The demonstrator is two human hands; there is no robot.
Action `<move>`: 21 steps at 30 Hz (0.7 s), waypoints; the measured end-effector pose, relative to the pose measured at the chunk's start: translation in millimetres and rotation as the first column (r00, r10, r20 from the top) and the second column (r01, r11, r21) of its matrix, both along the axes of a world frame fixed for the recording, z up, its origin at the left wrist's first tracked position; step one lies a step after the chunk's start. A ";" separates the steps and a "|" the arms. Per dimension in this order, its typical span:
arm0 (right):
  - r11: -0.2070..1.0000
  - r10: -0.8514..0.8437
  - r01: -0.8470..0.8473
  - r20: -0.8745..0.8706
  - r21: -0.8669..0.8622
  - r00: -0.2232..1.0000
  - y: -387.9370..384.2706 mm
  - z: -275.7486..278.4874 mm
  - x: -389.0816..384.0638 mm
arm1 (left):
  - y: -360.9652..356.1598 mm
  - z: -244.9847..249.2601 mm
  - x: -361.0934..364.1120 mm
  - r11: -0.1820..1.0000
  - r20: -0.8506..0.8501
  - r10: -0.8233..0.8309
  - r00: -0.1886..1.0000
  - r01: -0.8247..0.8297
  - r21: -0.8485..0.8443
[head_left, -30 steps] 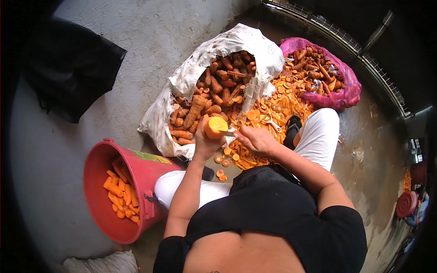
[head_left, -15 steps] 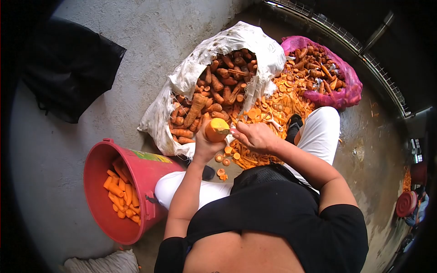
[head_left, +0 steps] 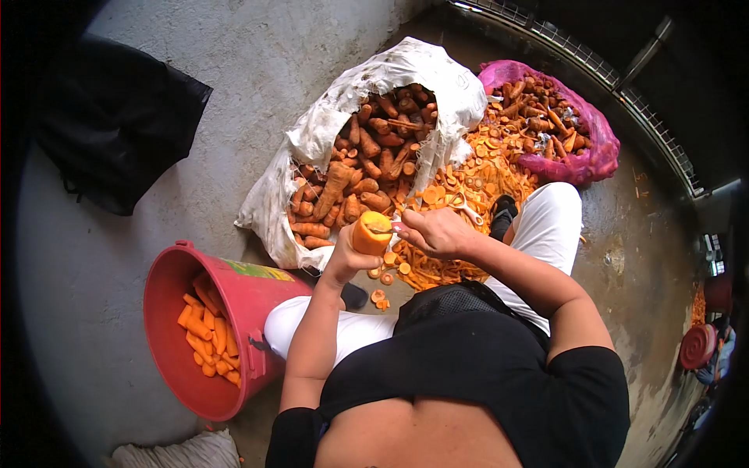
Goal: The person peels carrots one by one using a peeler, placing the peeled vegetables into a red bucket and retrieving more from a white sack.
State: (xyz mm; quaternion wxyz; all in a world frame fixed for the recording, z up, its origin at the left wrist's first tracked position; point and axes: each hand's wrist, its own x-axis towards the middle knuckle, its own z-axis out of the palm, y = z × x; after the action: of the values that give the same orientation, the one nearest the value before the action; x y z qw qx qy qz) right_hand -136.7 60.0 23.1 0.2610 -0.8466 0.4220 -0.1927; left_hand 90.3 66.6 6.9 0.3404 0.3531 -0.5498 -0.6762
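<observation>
My left hand [head_left: 346, 264] is wrapped round a thick peeled carrot [head_left: 370, 240], its cut end facing up with a dark, uneven patch. My right hand [head_left: 434, 232] is closed on a small pink-handled knife [head_left: 397, 227], mostly hidden by the fingers, with its thin blade at the carrot's cut end. Just beyond the hands, a torn white sack [head_left: 312, 144] lies open with many unpeeled carrots [head_left: 335, 187] inside. Orange peelings and cut carrot ends [head_left: 433, 267] cover the floor beside it, and a white peeler [head_left: 470, 212] rests on them.
A red bucket [head_left: 153, 327] holding peeled carrots [head_left: 204, 327] leans at my left knee. A pink mesh sack [head_left: 601, 148] with carrots is at the far right. Black cloth [head_left: 117, 117] is at upper left, a pale sack [head_left: 183, 452] at lower left, a red lid [head_left: 697, 347] at right.
The carrot in my left hand has tilted slightly, so more of its cut end faces me. The knife's blade now lies across that end. Surroundings look the same.
</observation>
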 end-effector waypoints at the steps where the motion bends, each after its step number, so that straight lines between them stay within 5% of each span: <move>1: 1.000 0.011 -0.011 -0.002 -0.005 1.000 -0.9 1.8 0.3 | -1.3 -3.0 2.7 0.999 -0.032 -0.028 0.999 0.029 0.039; 8: 0.993 0.110 -0.110 0.000 -0.051 0.994 -5.5 3.6 -1.3 | 4.4 -6.9 5.4 0.931 -0.399 -0.132 0.907 0.252 0.264; 14: 0.979 0.191 -0.192 -0.026 -0.066 0.981 -5.4 8.0 -6.0 | 4.3 -21.6 12.2 0.827 -0.516 -0.266 0.814 0.468 0.312; 21: 0.985 0.170 -0.172 -0.053 -0.035 0.984 -12.0 4.2 -4.6 | 8.8 -22.8 3.0 0.799 -0.669 -0.210 0.713 0.520 0.303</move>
State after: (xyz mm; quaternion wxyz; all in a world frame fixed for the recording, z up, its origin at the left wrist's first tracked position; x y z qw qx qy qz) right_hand -141.3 48.0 27.2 0.2491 -0.8892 0.3503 -0.1566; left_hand 93.2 75.4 -16.0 0.2555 0.0700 -0.2905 -0.9195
